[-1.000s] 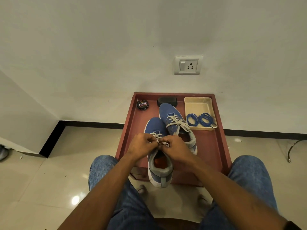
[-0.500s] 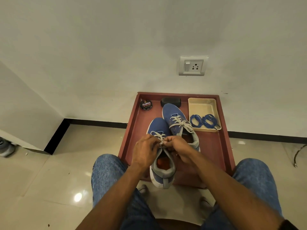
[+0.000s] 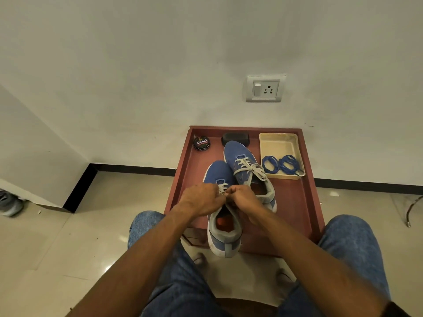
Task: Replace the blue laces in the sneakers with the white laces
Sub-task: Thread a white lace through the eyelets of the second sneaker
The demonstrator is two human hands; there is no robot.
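You can read one word here: "Cherry", in light script across the dark lid of the round polish tin at the far left corner of the red tabletop. It appears upside down from where you sit. Smaller print rings the lid's edge, but it is too fine to make out.

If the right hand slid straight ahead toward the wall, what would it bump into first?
Probably the far sneaker, the one already tied with white laces. The right hand sits just before its heel side on the near sneaker. Depth is hard to judge, so it could pass above it.
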